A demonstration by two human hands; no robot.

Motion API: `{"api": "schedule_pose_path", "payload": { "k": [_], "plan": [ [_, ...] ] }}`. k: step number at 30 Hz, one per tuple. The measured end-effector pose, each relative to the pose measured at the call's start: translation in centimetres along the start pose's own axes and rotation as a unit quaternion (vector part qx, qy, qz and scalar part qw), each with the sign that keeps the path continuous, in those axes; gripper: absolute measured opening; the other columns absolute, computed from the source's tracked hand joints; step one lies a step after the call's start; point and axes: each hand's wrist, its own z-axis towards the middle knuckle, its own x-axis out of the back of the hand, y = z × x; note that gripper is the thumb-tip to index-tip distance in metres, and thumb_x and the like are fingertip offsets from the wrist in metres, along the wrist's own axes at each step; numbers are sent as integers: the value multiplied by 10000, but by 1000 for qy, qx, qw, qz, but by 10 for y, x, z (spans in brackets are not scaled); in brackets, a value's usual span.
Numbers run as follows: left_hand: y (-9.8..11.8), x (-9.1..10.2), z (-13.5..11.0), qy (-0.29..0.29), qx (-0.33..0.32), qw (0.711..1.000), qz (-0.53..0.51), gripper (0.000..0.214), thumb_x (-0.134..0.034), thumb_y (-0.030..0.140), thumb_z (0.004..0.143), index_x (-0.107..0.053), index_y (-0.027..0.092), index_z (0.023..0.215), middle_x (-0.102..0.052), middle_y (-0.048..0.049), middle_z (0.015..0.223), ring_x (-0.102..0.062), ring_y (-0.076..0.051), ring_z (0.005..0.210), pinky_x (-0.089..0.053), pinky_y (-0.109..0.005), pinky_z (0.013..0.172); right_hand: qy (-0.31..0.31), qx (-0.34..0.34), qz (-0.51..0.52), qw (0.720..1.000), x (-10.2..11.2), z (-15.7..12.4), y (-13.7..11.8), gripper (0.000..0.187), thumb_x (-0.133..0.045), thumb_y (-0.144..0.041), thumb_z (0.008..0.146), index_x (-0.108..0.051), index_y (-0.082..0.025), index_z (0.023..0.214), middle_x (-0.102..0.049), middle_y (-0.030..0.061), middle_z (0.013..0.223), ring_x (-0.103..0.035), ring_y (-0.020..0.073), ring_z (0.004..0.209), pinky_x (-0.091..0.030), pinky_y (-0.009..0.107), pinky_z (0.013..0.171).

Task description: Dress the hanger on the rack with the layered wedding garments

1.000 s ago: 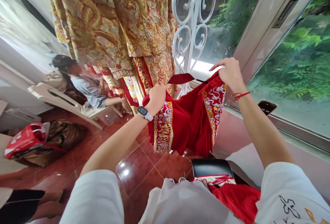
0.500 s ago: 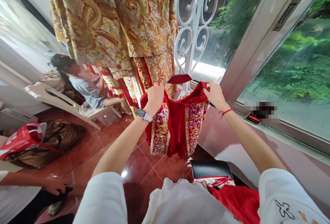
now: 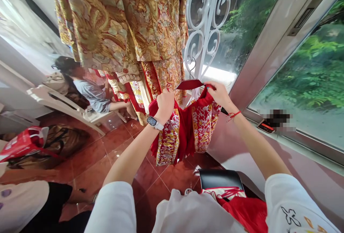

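A red skirt (image 3: 186, 127) with gold and silver embroidered panels hangs in front of me from a dark red hanger (image 3: 189, 84) with a metal hook. My left hand (image 3: 165, 105) is closed around the left end of its waistband, fingers partly hidden by the back of the hand. At the other end of the waistband, my right hand (image 3: 219, 94) pinches the red cloth near the hanger's tip. The waistband sags between both hands. Whether the hanger's clips grip the cloth is hidden.
Gold embroidered garments (image 3: 129, 22) hang just beyond the skirt, beside a white scrolled metal frame (image 3: 208, 22). Below stands a black chair (image 3: 221, 179) with red cloth (image 3: 247, 209). A person (image 3: 92, 91) sits at the left; another person (image 3: 24, 204) is at lower left.
My right hand has moved slightly left with its end of the waistband, so the skirt bunches and its right panel is raised. The person at lower left has shifted.
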Motion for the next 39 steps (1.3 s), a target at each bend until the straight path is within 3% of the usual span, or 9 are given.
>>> {"api": "schedule_pose_path", "payload": {
  "k": [5,12,20,25,28,31,34,36,39],
  "plan": [
    [3,-2,-1,0,1,1000,-28,385,-309,105,973,-551,66,1270,-626,-224,1216,-683,-290,1049,-524,-346,825,-2,22,-124,992,-4,-9,14,476,-658,-300,811,-625,-208,1277,-637,145,1148,-549,357,1151,-424,571,1035],
    [0,2,-2,23,55,988,-143,321,-419,173,950,-585,113,1218,-590,-177,1325,-655,-234,1067,-520,-340,890,-60,88,-54,993,-10,6,28,453,-358,-187,947,-599,-210,1330,-659,109,1152,-599,285,1084,-467,483,1011],
    [16,31,-5,87,43,979,-177,360,-378,147,961,-551,126,1276,-502,-162,1439,-673,-240,985,-555,-364,814,-96,93,-62,989,-13,-2,28,516,-324,-155,964,-551,-201,1425,-665,118,1051,-626,248,928,-528,430,893],
    [18,-19,-23,114,28,976,-185,511,-420,222,964,-428,161,1471,-379,-221,1531,-668,-309,1064,-588,-399,789,-68,80,-95,990,-11,-3,15,535,-290,-111,967,-507,-138,1455,-629,134,1059,-594,247,966,-505,492,946],
    [10,-51,-29,188,3,952,-240,570,-499,275,945,-408,183,1501,-247,-219,1603,-510,-394,1324,-543,-486,966,19,62,-135,989,-14,-23,-8,578,-340,-95,936,-491,-231,1477,-587,128,1192,-536,274,1135,-419,552,1068],
    [4,-75,-35,253,-31,915,-312,638,-525,209,919,-356,208,1534,-119,-190,1641,-307,-374,1479,-420,-514,1130,99,30,-77,992,-39,-62,-37,495,-400,-144,940,-564,-236,1398,-610,120,1231,-549,268,1148,-442,479,1060],
    [1,-105,-48,257,-45,889,-375,623,-462,141,932,-349,229,1538,-158,-178,1620,-349,-301,1461,-397,-458,1156,-76,-52,-12,996,-84,-100,-55,494,-400,-151,943,-533,-221,1414,-709,73,1006,-656,213,834,-525,363,842],
    [-2,-130,-59,248,-24,883,-398,558,-409,105,941,-442,215,1487,-303,-182,1531,-422,-276,1404,-410,-435,1136,-185,-108,-41,976,-114,-115,-56,587,-411,-145,943,-400,-241,1522,-725,59,955,-683,215,820,-511,326,809],
    [-11,-161,-73,227,11,878,-421,545,-361,57,934,-515,200,1437,-468,-158,1317,-528,-234,1261,-441,-400,1089,-228,-165,-103,954,-145,-126,-46,563,-406,-195,975,-377,-255,1534,-715,106,1105,-699,242,944,-498,319,823]
  ]
}}
